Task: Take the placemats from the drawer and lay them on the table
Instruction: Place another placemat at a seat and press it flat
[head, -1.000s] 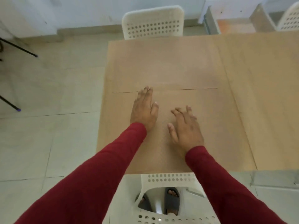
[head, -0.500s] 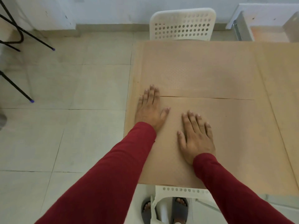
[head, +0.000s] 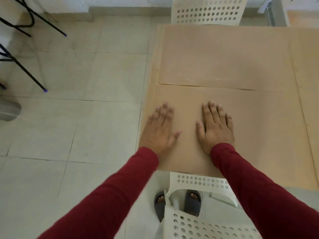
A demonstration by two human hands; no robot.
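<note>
Two tan placemats lie flat on the tan table [head: 309, 104]. The near placemat [head: 255, 131] reaches the table's front left corner. The far placemat [head: 224, 56] lies just beyond it, their edges almost touching. My left hand [head: 160, 130] rests flat on the near placemat by the table's left edge, fingers straight. My right hand [head: 215, 126] lies flat on the same mat a little to the right, fingers spread. Both arms wear red sleeves. No drawer is in view.
A white perforated chair [head: 207, 11] stands at the table's far side. Another white chair [head: 198, 204] is tucked in at the near side, with my sandalled feet behind it. Black stand legs [head: 31, 73] cross the tiled floor at the left.
Both hands have slid back toward me over the near placemat and moved further apart. The camera view has shifted left and down.
</note>
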